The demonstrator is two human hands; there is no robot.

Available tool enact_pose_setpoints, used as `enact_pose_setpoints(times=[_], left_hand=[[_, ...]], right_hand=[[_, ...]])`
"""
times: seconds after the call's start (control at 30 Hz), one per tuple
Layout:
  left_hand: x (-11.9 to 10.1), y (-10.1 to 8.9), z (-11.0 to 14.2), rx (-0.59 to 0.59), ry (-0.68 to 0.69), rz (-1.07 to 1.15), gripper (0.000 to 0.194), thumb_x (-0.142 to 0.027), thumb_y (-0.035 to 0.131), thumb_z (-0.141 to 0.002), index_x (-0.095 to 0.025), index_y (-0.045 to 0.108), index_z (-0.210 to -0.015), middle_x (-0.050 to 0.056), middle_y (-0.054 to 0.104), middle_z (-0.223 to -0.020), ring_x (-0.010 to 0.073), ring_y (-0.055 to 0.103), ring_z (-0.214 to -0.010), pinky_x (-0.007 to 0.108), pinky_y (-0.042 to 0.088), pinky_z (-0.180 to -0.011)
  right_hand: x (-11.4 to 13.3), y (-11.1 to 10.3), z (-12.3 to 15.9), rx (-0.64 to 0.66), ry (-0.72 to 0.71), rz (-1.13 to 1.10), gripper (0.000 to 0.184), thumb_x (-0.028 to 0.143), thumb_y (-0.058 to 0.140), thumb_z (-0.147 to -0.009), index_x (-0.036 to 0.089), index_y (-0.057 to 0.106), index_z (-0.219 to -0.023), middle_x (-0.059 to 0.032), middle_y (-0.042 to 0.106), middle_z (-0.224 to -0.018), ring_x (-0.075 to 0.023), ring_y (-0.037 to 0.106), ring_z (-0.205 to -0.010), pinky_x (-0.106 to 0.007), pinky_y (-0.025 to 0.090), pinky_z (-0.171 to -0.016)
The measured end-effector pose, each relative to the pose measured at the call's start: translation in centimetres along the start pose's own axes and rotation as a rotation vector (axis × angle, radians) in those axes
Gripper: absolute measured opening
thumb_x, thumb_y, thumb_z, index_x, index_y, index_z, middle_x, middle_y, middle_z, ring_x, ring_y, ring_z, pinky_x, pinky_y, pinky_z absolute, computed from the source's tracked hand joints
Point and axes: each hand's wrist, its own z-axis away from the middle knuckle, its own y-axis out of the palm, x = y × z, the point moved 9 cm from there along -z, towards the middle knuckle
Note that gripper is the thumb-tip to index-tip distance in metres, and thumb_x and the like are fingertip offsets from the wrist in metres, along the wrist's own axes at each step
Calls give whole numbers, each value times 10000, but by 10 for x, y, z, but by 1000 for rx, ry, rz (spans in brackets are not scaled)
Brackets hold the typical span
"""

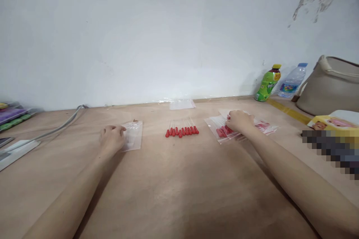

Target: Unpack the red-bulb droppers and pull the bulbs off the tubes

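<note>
On the left, my left hand [112,137] rests with bent fingers at the edge of a clear plastic bag [134,138], its thumb and fingertips pinched on the bag's left side. In the middle, several droppers with red bulbs [182,131] lie side by side, their thin clear stems toward the wall. To their right, my right hand [239,120] is over a pile of clear bags [221,140] and loose red-bulbed droppers [220,132]. Its fingers are closed down among them, and what they grip is hidden.
Another clear bag [182,104] lies by the wall. At the right stand a green drink bottle [267,85], a water bottle [293,82], a grey-beige bag [328,86] and a yellow pack [325,121]. A grey cable [63,125] and a white strip [21,151] lie left.
</note>
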Motion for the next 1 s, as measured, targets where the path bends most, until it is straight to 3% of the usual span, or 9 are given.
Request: enact_pose_setpoints(times=[0.1, 0.2, 0.33, 0.43, 0.5, 0.57, 0.63, 0.77, 1.0], left_hand=[[-28, -20, 9, -186, 0, -151, 233, -232, 430, -784, -183, 625, -902, 145, 463, -1134, 364, 369, -1087, 508, 317, -849], [-81, -27, 30, -290, 209, -112, 204, -250, 440, -812, -215, 626, -889, 93, 470, -1158, 310, 379, -1090, 463, 305, -890], [-136, -13, 68, -245, 504, 9, 164, -233, 464, -812, -220, 610, -885, 76, 498, -1135, 268, 389, -1101, 423, 301, -920], [-151, -1, 84, -159, 581, 95, 174, -243, 459, -822, -227, 585, -941, 75, 516, -1111, 244, 421, -1080, 402, 327, -912], [-151, -3, 86, -158, 575, 168, 190, -250, 454, -829, -222, 557, -986, 77, 524, -1093, 227, 442, -1064, 390, 337, -921], [-149, -12, 83, -196, 552, 249, 202, -245, 443, -838, -207, 526, -1017, 79, 534, -1071, 213, 460, -1047, 379, 343, -930], [-144, -24, 79, -252, 512, 337, 196, -236, 415, -853, -192, 506, -1021, 76, 550, -1035, 200, 479, -1020, 368, 356, -920], [-141, -43, 79, -335, 470, 522, 171, -217, 375, -875, -178, 537, -914, 48, 580, -888, 172, 526, -905, 339, 410, -841], [-192, -6, 114, 201, 809, 571, 259, -191, 472, -839, -174, 522, -1092, 92, 546, -1126, 179, 517, -1047, 322, 436, -891]], right_hand=[[4, -1, 0, -20, -36, 26, 221, 155, 477, -707, 152, 629, -867, -147, 614, -937, -290, 564, -881, -420, 379, -713], [7, -3, 0, -61, -82, 48, 219, 142, 418, -765, 126, 618, -854, -162, 600, -961, -280, 550, -913, -415, 352, -753], [6, -34, 9, -343, -47, -82, 297, 229, 278, -876, 92, 517, -987, -175, 593, -942, -269, 551, -886, -369, 360, -711], [4, -62, 25, -539, 19, -343, 339, 346, 230, -901, 121, 436, -1050, -129, 612, -825, -249, 576, -763, -335, 378, -634], [15, -67, 35, -536, -16, -585, 341, 412, 253, -890, 155, 398, -1062, -90, 611, -762, -227, 580, -696, -323, 395, -610], [41, -54, 42, -364, -127, -928, 332, 467, 284, -873, 194, 379, -1036, -46, 601, -703, -185, 574, -609, -294, 414, -563], [77, -25, 53, -51, -199, -1270, 350, 541, 309, -840, 220, 382, -958, -23, 594, -680, -160, 563, -541, -278, 430, -506], [136, 20, 88, 317, -266, -1529, 394, 591, 464, -747, 210, 412, -828, 6, 571, -637, -141, 564, -560, -279, 458, -530], [170, 42, 125, 790, -355, -1640, 384, 306, 683, -625, 189, 457, -913, 11, 585, -734, -118, 577, -639, -287, 485, -634]])
